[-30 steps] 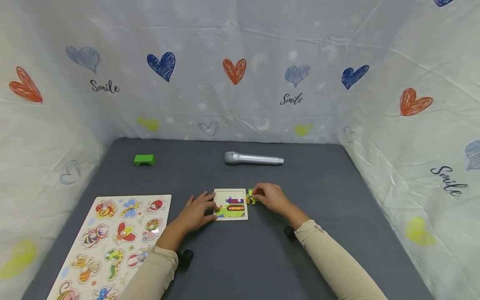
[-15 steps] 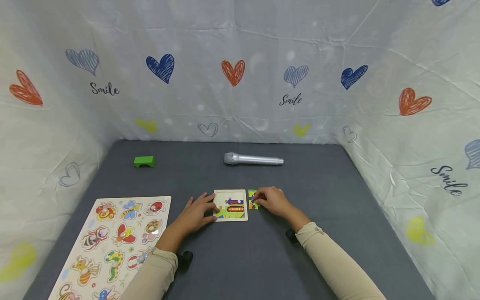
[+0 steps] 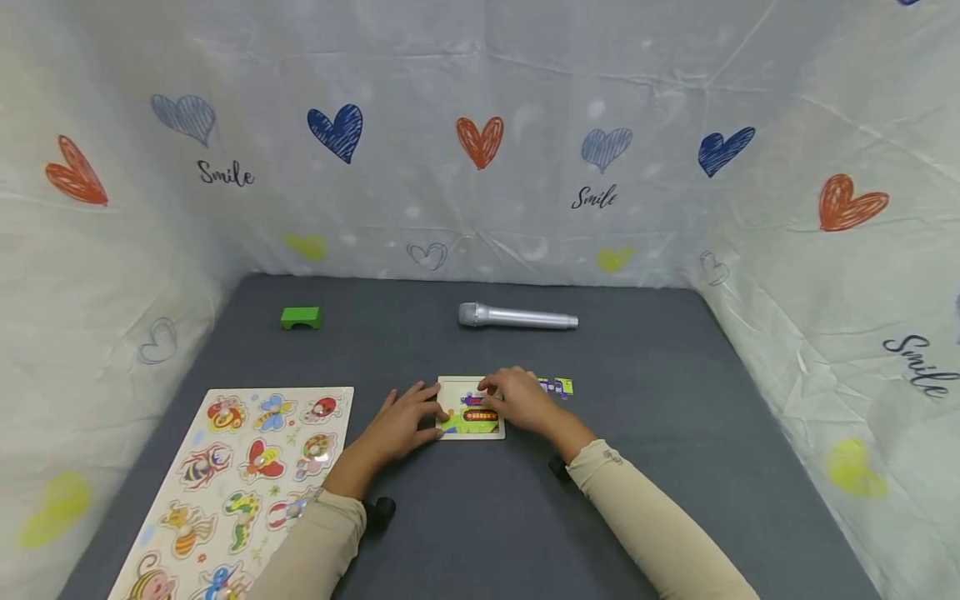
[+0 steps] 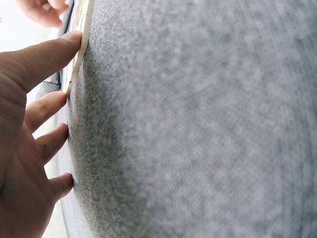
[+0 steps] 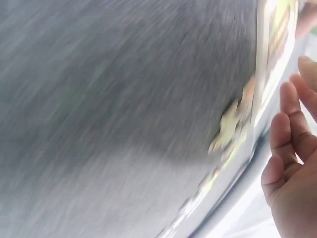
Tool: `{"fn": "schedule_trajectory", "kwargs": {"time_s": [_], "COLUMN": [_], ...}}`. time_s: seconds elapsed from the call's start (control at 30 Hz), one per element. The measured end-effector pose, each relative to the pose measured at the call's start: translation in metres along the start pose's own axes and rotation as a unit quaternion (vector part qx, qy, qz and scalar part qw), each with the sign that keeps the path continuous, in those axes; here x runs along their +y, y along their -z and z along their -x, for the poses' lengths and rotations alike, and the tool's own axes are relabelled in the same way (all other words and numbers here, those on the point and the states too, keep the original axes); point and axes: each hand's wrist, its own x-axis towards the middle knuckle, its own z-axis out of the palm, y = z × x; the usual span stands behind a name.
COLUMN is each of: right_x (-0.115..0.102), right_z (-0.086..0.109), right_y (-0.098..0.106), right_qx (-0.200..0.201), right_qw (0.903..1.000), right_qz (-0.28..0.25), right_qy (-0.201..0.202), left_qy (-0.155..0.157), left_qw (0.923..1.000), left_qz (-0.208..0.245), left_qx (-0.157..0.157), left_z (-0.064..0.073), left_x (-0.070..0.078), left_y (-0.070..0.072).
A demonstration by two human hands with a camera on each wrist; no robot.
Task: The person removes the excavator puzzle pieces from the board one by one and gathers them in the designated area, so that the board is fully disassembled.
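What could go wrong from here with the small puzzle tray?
1. The right hand covers part of the tray in the head view, so a misplaced piece there might go unseen.
2. Loose puzzle pieces lie close by that hand; it might knock them away.
3. The left hand touches only the left side; the tray might twist.

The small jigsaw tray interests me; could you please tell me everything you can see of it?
The small jigsaw tray is squarish, pale and apparently wooden, with a rim. It lies on the gray tabletop. Colorful puzzle pieces fill its lower part, green along the bottom; its upper left looks bare. The left hand touches its left edge; the right hand partly covers its right side, contact unclear.
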Motion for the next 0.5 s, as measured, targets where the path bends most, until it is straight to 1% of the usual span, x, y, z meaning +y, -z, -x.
{"fn": "schedule_trajectory", "kwargs": {"time_s": [0.1, 0.2, 0.27, 0.5], "right_x": [-0.005, -0.008, -0.009, -0.013], "right_z": [-0.004, -0.005, -0.005, -0.011], "right_y": [-0.006, -0.009, -0.011, -0.012], "right_qx": [-0.008, -0.011, -0.008, -0.009], "right_qw": [0.999, 0.9978, 0.9978, 0.9981], "right_qz": [0.044, 0.065, 0.064, 0.029], "right_qy": [0.003, -0.007, -0.019, -0.053], "left_qy": [0.001, -0.001, -0.004, -0.008], "left_qw": [1.0, 1.0, 1.0, 0.9999], "left_qz": [0.001, 0.001, 0.0, 0.001], "left_qx": [0.001, 0.003, 0.006, 0.013], "left_z": [-0.001, -0.001, -0.001, 0.001], "left_x": [0.001, 0.001, 0.001, -0.002], "left_y": [-0.003, -0.004, -0.004, -0.001]}}
